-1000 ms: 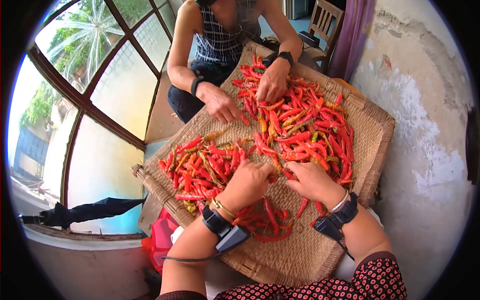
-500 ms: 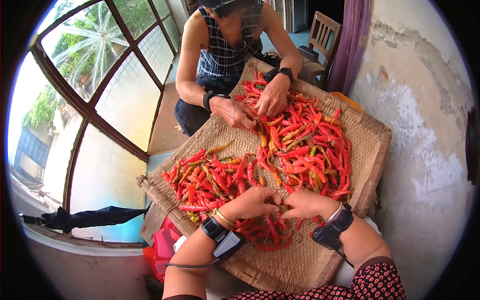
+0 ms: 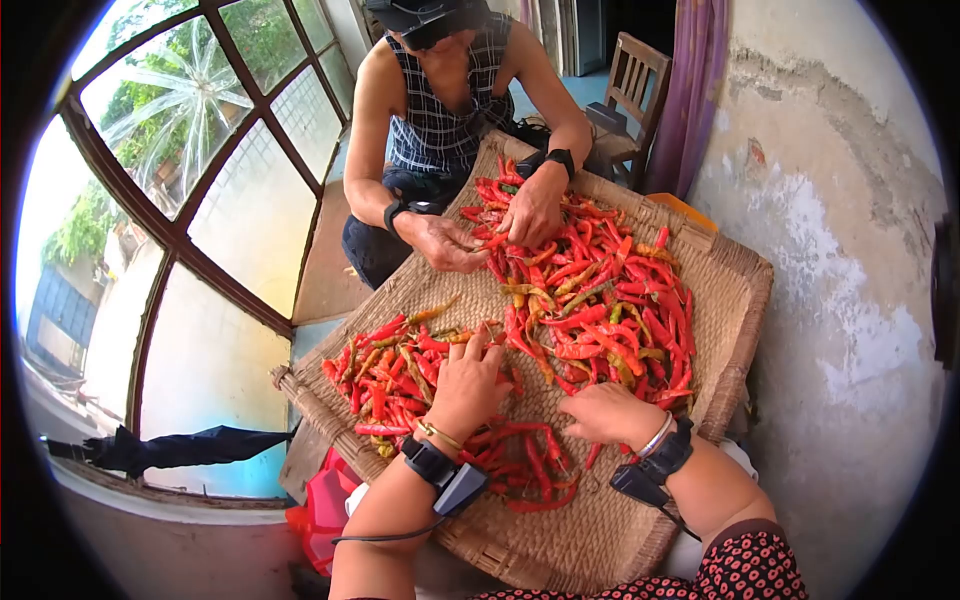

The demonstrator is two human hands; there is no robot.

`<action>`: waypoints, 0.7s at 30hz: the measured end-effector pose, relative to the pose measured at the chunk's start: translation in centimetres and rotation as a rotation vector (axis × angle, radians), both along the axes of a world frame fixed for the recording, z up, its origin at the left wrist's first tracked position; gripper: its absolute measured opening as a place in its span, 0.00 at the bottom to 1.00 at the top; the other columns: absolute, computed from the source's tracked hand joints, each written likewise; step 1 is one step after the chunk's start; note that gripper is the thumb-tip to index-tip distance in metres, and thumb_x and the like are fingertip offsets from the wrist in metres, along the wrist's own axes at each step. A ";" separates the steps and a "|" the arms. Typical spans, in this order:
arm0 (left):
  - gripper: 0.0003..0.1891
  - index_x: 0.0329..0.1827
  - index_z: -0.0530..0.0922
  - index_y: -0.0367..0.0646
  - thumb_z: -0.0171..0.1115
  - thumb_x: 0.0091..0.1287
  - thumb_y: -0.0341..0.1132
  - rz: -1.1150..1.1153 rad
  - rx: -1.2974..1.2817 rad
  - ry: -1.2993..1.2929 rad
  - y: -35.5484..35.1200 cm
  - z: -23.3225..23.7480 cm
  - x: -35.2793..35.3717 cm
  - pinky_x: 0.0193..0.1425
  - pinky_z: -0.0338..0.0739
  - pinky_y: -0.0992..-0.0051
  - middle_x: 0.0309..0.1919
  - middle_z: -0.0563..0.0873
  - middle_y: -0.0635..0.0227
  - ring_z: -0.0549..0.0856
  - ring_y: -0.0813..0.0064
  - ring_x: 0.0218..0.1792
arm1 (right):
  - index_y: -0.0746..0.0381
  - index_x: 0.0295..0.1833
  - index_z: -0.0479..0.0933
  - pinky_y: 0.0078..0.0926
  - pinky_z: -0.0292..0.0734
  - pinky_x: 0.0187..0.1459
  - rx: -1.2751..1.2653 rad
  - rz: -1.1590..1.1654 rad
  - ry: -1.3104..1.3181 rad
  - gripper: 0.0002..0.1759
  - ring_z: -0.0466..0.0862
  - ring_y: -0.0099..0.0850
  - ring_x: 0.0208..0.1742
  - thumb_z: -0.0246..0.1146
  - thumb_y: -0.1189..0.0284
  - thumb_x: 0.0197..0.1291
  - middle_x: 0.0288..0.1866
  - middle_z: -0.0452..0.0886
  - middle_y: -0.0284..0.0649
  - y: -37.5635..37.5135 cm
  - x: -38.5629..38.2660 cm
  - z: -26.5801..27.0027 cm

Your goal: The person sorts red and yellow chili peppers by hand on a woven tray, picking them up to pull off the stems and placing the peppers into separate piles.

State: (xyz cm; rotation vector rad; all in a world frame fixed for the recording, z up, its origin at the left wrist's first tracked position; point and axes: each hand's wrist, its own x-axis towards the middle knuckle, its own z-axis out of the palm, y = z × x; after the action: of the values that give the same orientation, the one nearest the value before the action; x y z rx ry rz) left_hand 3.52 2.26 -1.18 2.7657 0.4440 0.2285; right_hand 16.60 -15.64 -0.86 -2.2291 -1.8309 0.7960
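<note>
My left hand (image 3: 468, 385) lies over the left heap of red chili peppers (image 3: 385, 385), its fingers stretched out and apart, touching the peppers at the heap's right edge. Beside the larger right heap of chili peppers (image 3: 610, 320), my right hand (image 3: 606, 412) is closed, fingers curled downward; whatever they hold is hidden. A smaller group of chili peppers (image 3: 535, 465) sits on the near side between my wrists. Everything rests on a woven tray (image 3: 600, 520). Some peppers look yellowish or brownish and shrivelled.
Across the tray, another person's hands (image 3: 450, 243) work at the far end of the right heap. Windows and a folded black umbrella (image 3: 190, 448) are on the left, with a red plastic object (image 3: 328, 505) below. A wooden chair (image 3: 635, 100) and a rough wall (image 3: 840, 250) stand right.
My hands, together before, have parted: the left went up and left onto the left heap, while the right stayed near the right heap. The other person's left-side hand lifted slightly.
</note>
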 end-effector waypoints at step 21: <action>0.11 0.41 0.79 0.44 0.61 0.55 0.33 -0.091 0.143 0.177 0.6 -2.3 0.8 0.35 0.79 0.64 0.34 0.79 0.61 0.82 0.59 0.32 | 0.62 0.38 0.74 0.45 0.74 0.42 0.006 0.045 0.007 0.14 0.80 0.48 0.40 0.61 0.63 0.53 0.34 0.80 0.48 -0.1 -0.3 -0.3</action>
State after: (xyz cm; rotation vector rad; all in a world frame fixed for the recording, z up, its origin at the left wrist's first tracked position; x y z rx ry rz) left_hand 4.28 2.82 -3.46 2.9516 0.3567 -0.0076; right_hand 16.28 -15.74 -1.19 -2.1862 -1.8834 0.8038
